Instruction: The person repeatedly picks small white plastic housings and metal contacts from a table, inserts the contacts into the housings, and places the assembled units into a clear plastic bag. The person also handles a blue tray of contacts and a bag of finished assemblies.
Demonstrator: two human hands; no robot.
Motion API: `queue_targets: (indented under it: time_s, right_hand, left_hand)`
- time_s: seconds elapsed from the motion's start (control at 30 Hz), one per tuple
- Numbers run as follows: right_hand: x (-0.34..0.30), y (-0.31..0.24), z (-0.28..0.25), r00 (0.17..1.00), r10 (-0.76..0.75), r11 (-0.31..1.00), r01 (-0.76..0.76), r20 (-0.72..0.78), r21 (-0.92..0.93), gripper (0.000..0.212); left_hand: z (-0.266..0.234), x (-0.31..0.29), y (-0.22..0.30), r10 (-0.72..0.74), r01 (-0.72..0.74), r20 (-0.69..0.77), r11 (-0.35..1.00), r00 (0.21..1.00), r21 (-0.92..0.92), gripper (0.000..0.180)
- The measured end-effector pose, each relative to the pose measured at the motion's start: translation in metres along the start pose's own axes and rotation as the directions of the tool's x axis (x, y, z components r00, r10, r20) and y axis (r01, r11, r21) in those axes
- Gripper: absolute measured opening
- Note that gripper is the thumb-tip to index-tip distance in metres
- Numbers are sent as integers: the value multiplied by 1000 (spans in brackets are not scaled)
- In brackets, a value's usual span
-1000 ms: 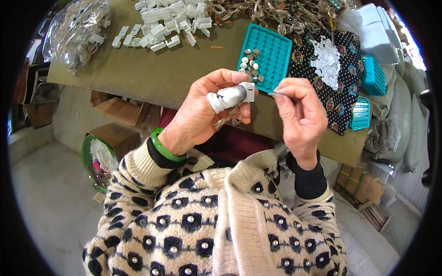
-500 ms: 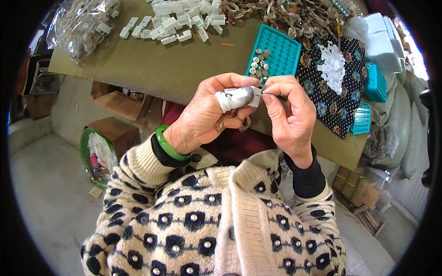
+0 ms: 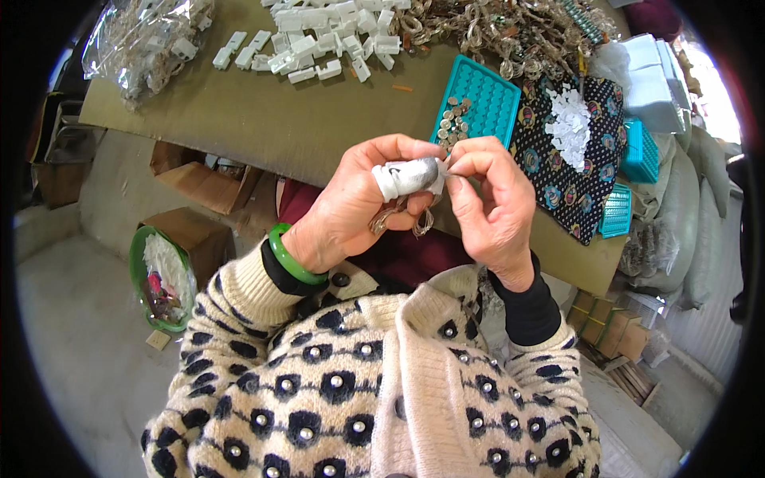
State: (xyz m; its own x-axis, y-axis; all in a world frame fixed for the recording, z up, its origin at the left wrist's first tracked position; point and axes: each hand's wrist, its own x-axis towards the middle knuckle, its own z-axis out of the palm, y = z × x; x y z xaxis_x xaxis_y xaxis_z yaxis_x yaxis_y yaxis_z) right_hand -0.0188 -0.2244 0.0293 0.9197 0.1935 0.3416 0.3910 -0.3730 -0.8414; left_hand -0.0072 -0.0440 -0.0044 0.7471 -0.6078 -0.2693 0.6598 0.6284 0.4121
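Note:
My left hand (image 3: 339,195) is closed in front of my chest, a green bangle at its wrist. A white wrap with a grey, smudged tip (image 3: 408,177) appears to cover its thumb. Beyond that tip shows part of a small white plastic piece (image 3: 440,182), held between thumb and fingers. A coil of thin clear-brown wire (image 3: 388,221) hangs below the same hand's fingers. My right hand (image 3: 498,203) pinches with thumb and forefinger at the white piece's right edge. Something thin, perhaps a wire end, is between those fingertips; it is too small to name.
On the table (image 3: 239,111) lie several white plastic casings (image 3: 335,36) and wire bundles (image 3: 518,36). A teal tray (image 3: 490,99) holds small round parts (image 3: 453,123). White flakes (image 3: 568,127) cover part of a patterned cloth (image 3: 550,191). A green basin (image 3: 135,275) stands on the floor.
My right hand has shifted slightly left, with its fingertips closer to the wrapped thumb. The white piece has turned a little in my left hand. My head view has shifted slightly.

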Motion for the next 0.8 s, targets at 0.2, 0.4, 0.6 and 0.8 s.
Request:
queue_targets:
  time_s: [0.2,0.4,0.6,0.8]
  right_hand:
    - [3,-3,3,978,-196,954,206,67,-218,18]
    - [9,-3,-1,996,-57,998,59,66,-31,14]
    - [10,-4,8,972,-190,941,220,136,-259,18]
    - [22,-5,-4,974,-55,994,76,222,-84,9]
  left_hand:
    - [-2,2,-5,65,-67,44,996,997,52,25]
    - [-9,1,-2,28,-28,66,1000,997,-11,23]
    - [-9,3,-4,64,-61,60,997,996,-54,17]
    - [-7,-1,0,31,-25,52,993,998,-116,14]
